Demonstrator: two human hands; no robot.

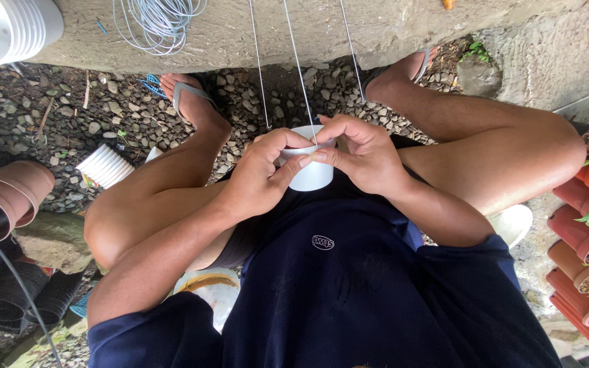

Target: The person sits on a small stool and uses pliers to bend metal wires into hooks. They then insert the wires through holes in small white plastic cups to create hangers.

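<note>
A small white plastic pot (311,174) sits upright between a seated person's knees, its rim pinched from both sides by the left hand (262,178) and right hand (365,155), apparently at the middle one of three wires (299,68) rising toward the concrete ledge (294,34).

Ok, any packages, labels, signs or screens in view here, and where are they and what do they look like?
Logo: small white oval patch on the chest of the dark blue shirt, below the hands.
No packages, signs or screens show.
</note>
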